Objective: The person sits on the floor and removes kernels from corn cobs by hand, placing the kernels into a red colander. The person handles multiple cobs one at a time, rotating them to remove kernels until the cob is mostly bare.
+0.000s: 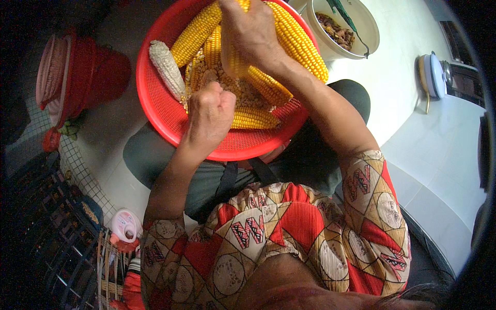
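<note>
A red plastic colander (162,112) rests on my lap with several ears of yellow corn (201,29) and loose kernels (248,91) in it. One bare, whitish cob (167,69) leans against its left wall. My left hand (212,112) is curled over the near left part of the colander, its back towards me; whether anything is inside the fist is hidden. Blurred by motion, my right hand (252,37) is over the corn at the far side, near a large ear (300,42). Its fingers and any hold are not clear. Another ear (254,118) lies at the near side.
A white bucket (310,42) with brownish scraps and a green-handled tool (343,15) stands beyond the colander at right. Red and pink plastic baskets (58,77) are at left. A pink-lidded container (126,224) sits lower left, by a dark slatted basket (58,248).
</note>
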A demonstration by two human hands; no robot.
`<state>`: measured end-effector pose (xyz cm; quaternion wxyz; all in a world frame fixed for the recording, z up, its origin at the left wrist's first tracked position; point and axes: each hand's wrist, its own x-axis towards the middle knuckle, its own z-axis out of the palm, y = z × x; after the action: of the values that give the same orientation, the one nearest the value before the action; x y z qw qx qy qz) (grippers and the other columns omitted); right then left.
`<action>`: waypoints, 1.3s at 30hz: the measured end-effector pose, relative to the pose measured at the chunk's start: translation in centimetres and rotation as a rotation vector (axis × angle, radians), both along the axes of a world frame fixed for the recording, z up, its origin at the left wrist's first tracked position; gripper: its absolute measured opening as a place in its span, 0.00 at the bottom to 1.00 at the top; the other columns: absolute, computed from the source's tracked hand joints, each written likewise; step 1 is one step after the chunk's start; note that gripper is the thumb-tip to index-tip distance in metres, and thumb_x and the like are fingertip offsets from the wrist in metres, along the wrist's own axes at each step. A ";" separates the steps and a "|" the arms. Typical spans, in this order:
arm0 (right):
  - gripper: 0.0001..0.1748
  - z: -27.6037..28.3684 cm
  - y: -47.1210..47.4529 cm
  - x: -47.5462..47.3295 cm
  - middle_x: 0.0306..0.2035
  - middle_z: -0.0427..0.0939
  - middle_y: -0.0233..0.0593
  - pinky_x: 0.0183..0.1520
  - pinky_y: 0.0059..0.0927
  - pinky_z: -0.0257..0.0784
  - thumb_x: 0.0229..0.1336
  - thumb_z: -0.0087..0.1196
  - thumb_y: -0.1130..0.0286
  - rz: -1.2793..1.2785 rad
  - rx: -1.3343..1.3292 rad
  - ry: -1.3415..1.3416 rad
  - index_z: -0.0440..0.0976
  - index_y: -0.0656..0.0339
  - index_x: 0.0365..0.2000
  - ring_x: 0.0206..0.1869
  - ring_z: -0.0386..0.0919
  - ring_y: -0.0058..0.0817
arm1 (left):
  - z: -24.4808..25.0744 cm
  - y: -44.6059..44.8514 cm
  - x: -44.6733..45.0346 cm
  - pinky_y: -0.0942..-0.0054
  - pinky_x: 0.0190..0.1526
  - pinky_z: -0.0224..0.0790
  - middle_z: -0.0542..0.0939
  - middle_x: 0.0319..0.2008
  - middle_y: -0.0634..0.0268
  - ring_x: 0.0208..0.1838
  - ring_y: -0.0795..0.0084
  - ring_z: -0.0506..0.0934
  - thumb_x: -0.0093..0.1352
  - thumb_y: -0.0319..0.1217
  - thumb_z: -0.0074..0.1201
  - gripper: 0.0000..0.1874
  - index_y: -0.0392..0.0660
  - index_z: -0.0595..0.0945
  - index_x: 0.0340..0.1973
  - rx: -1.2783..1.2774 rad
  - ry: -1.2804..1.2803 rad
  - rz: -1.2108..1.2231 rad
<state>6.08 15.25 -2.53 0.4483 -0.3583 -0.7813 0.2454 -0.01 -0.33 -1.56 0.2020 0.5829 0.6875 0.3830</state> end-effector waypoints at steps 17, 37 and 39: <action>0.09 -1.3 -0.6 0.0 0.22 0.73 0.49 0.25 0.42 0.69 0.52 0.47 0.71 -0.020 0.119 0.041 0.72 0.59 0.34 0.25 0.75 0.46 | -0.8 1.9 0.8 0.70 0.18 0.61 0.68 0.12 0.64 0.15 0.72 0.70 0.71 0.40 0.44 0.19 0.36 0.72 0.24 0.094 -0.426 0.167; 0.21 0.6 -3.4 0.4 0.18 0.72 0.57 0.27 0.42 0.66 0.54 0.45 0.57 -0.029 -0.294 0.283 0.71 0.69 0.22 0.22 0.72 0.48 | -0.6 2.4 0.7 0.73 0.21 0.56 0.66 0.13 0.70 0.19 0.80 0.64 0.70 0.42 0.45 0.21 0.37 0.73 0.23 0.064 -0.493 0.223; 0.21 1.0 -3.7 0.3 0.17 0.72 0.53 0.26 0.41 0.65 0.54 0.45 0.58 -0.029 -0.416 0.339 0.70 0.70 0.20 0.20 0.70 0.42 | -0.9 2.5 0.6 0.73 0.21 0.56 0.65 0.13 0.70 0.19 0.80 0.63 0.71 0.42 0.43 0.22 0.37 0.73 0.21 0.147 -0.443 0.256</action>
<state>6.38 11.52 -1.57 0.4930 -0.4077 -0.6225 0.4507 0.61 2.15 -2.43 0.2545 0.4062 0.6649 0.5728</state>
